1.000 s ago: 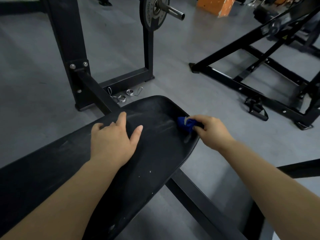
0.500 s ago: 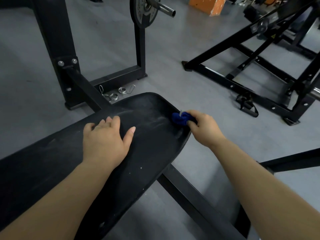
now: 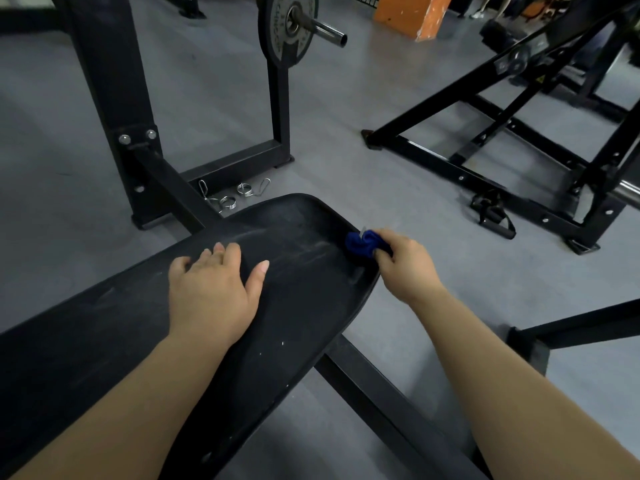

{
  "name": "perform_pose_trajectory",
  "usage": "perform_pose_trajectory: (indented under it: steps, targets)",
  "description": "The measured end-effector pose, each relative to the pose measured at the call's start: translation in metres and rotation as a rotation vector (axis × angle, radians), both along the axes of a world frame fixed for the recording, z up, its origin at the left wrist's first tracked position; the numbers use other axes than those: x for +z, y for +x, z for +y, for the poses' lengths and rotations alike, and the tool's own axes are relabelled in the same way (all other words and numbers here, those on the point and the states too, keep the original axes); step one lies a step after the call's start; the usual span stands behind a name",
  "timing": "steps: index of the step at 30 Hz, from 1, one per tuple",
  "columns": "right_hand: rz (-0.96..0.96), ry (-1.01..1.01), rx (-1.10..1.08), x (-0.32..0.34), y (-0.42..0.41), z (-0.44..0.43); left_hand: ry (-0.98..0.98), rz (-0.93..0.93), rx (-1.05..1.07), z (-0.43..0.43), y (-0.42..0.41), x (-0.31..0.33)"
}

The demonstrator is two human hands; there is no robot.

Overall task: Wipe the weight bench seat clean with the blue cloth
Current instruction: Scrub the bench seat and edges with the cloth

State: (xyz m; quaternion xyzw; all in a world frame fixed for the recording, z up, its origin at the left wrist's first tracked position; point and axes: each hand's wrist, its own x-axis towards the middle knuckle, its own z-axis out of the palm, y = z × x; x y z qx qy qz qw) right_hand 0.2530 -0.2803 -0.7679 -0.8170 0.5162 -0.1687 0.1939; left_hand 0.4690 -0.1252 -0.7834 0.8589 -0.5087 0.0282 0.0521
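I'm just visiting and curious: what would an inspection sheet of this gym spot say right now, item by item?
Surface: black bench seat, with pale streaks and white specks on it.
Job's things: blue cloth, bunched at the seat's right edge.
Clutter: spring collars and a strap handle lie on the floor.
Hands: left hand rests flat on the seat; right hand grips the cloth.
Cables: nothing seen.
Surroundings: rack with a weight plate, black frame at right, orange block behind.
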Motion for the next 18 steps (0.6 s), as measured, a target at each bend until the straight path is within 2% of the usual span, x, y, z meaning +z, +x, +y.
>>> perform_pose_trajectory:
  steps: [4,9,15,18]
  targets:
    - [-0.077,0.009,-0.070,-0.003,0.014,0.006,0.012,-0.016,-0.001,0.000,0.000,0.000]
    - [-0.084,-0.016,-0.029,-0.008,-0.003,0.063,0.025,-0.012,0.009,0.000,-0.001,0.000]
    - [-0.091,-0.001,-0.135,-0.004,0.014,0.022,0.042,-0.006,-0.019,0.005,0.005,-0.002]
    - [-0.130,-0.019,-0.182,-0.008,0.021,0.037,0.064,-0.009,-0.016,0.006,0.005,0.000]
